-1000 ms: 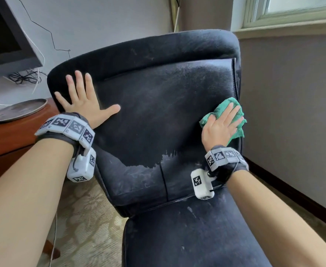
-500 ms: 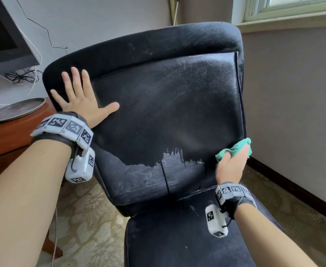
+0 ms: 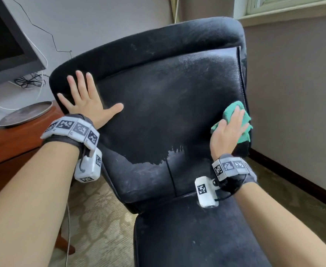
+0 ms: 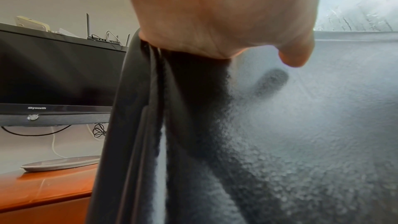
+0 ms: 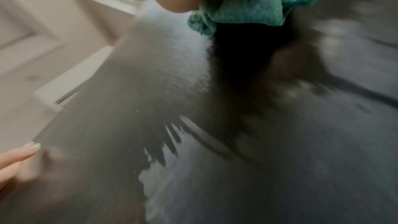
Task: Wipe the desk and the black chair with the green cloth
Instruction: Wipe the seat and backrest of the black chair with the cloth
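Right hand (image 3: 228,132) flat, fingers straight, pressing green cloth (image 3: 233,110) on chair (image 3: 168,105) backrest's right edge. Left hand (image 3: 87,104) spread, bracing the back. Tip imo: overlap strokes, push down into dusty lower patch.

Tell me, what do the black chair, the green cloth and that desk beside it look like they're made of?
Black chair: likely leather or imitation leather on the back panel, with a pebbled grain and dull sheen; the rim looks fuzzier, perhaps fabric.
Green cloth: soft terry or microfibre by its fluffy, bunched pile.
Desk: reddish-brown wood or veneer, smooth and glossy; which one cannot be told.
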